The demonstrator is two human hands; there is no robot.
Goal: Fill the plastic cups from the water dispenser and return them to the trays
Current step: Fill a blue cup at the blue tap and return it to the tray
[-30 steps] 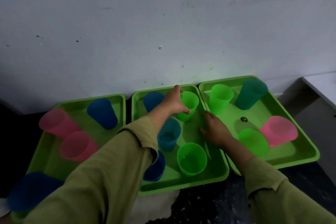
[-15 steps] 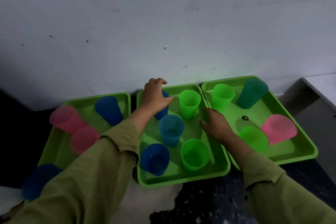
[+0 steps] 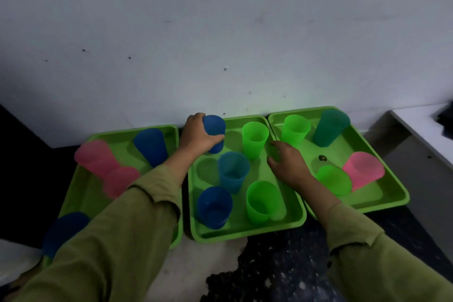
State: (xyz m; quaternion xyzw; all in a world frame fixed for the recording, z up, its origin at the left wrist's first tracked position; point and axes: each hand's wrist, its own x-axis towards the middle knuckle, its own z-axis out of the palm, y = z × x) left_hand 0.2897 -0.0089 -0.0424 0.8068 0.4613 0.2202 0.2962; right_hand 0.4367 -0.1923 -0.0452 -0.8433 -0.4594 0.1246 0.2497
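The big grey wall stands right behind the middle tray. One more green tray lies just left of the middle tray, and one more touches its right side. Both hold cups too.

My left hand is at the back left corner of the middle tray. Its fingers and thumb are wrapped round a dark blue cup there. I cannot tell if the cup is off the tray floor.

My right hand rests on the right edge of the middle tray. Its fingers are loose and bent, and it holds no cup.

Four more cups stand in the middle tray: a green cup at the back, a light blue cup in the middle, a blue cup at the front left and a green one at the front right.
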